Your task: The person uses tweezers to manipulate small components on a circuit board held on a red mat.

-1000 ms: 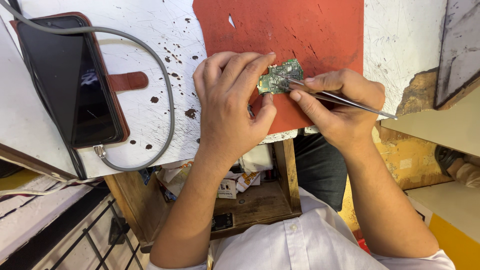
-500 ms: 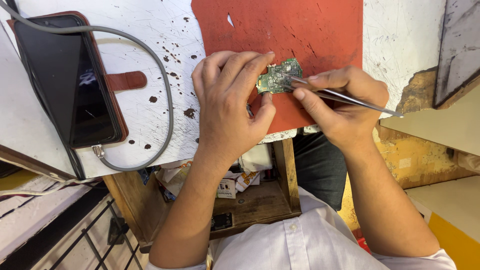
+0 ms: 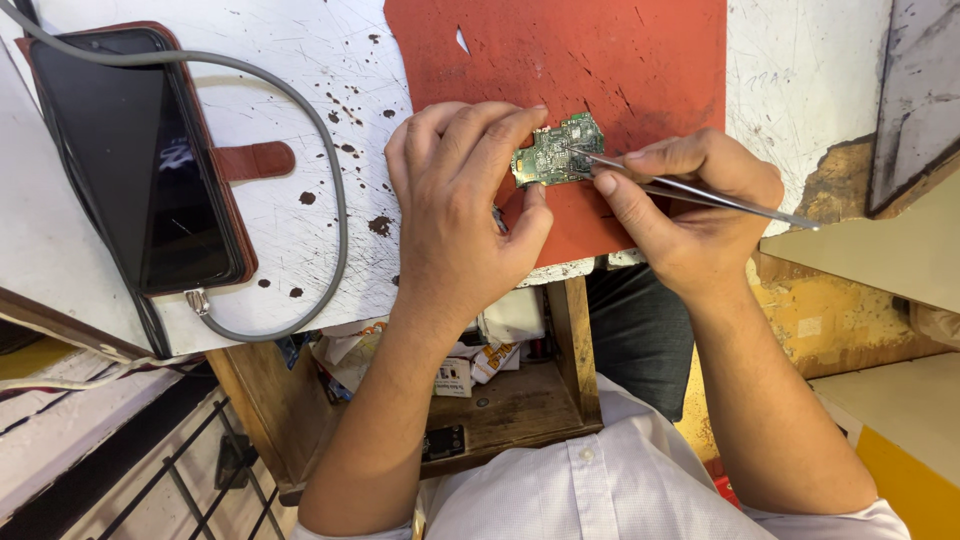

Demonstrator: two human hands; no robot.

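Roughly left to right: well away from the grip on the left hand's side, a dark phone (image 3: pixel 140 160) lies in a brown flip case (image 3: pixel 250 160), with a grey cable (image 3: pixel 330 200) looping round it and plugged in at its lower end; the top of the phone is cut off by the frame. Nearer in, the white scratched tabletop (image 3: pixel 300 90) is spotted with dark stains. The left hand (image 3: pixel 465 200) lies curled over the red mat (image 3: pixel 600 70), fingers and thumb closed around the near end of a small green circuit board (image 3: pixel 555 155), likely pinning it steady so it won't slide. Most of the board's lower edge is hidden under those fingers. Just past the grip, the right hand (image 3: pixel 690 210) pinches thin metal tweezers (image 3: pixel 700 190) between thumb and fingers, pen-style, probably for fine control; the tips rest on the board's top face. Cannot tell if the tips hold any part, too small. Below the grip, a wooden shelf (image 3: pixel 500 410) holds small boxes, half hidden by the forearms. The far right edge shows only part of a grey panel (image 3: pixel 920 100).
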